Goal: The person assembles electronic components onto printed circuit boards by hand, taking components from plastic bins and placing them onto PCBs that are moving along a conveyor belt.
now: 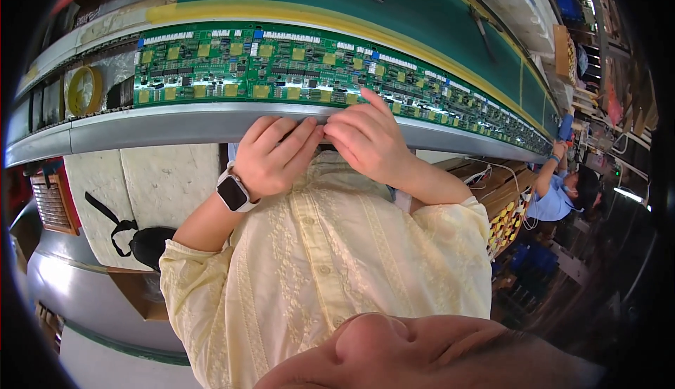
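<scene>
I'm looking down at both hands meeting at the near grey rail (176, 127) of the conveyor line, right in front of my chest. My left hand (273, 156) is curled narrow, fingers folded toward the thumb; my right hand (369, 139) is pinched against it, index finger stretched up to the edge of the green circuit board (253, 66). Something tiny may sit between the fingertips, but I cannot tell what, or whether anything is there at all. I judge this as readying a small part at the board's near edge; placing it would call for a steady, fine reach. The board lies flat on the line, long and green, dotted with yellow squares, white connectors along its far edge. More boards (478, 108) trail off to the right, toward a co-worker (562, 192) in blue.
</scene>
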`<move>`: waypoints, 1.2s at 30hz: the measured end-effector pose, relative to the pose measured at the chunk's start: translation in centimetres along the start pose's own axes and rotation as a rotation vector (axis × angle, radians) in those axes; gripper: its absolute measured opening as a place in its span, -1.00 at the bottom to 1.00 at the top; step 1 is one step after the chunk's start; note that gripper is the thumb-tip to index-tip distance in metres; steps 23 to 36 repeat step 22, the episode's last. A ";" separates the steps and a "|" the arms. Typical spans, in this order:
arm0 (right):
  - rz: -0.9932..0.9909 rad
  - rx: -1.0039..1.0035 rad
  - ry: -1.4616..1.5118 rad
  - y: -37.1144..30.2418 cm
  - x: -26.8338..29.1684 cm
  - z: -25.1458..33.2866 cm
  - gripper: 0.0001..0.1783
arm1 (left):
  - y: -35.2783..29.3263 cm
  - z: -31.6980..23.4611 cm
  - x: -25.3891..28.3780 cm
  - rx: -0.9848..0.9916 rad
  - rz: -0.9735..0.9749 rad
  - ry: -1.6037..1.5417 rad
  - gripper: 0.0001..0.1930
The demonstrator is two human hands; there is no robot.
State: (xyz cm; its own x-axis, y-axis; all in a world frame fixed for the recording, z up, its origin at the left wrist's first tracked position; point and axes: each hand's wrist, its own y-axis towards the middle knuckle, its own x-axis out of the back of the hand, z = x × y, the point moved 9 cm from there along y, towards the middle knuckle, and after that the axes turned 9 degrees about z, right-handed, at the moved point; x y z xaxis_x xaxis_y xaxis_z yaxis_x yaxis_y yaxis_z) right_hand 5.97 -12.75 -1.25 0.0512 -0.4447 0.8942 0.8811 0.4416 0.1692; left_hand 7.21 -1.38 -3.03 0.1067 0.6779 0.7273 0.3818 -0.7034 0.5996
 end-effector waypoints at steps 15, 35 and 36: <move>-0.086 0.030 -0.087 -1.3 -0.2 0.3 -0.72 | 0.5 0.1 0.0 0.049 0.024 0.005 -0.64; -0.089 0.018 -0.090 -1.0 -0.3 0.2 -0.73 | 0.7 0.3 0.1 0.074 0.041 -0.003 -0.65; -0.089 0.018 -0.090 -1.0 -0.3 0.2 -0.73 | 0.7 0.3 0.1 0.074 0.041 -0.003 -0.65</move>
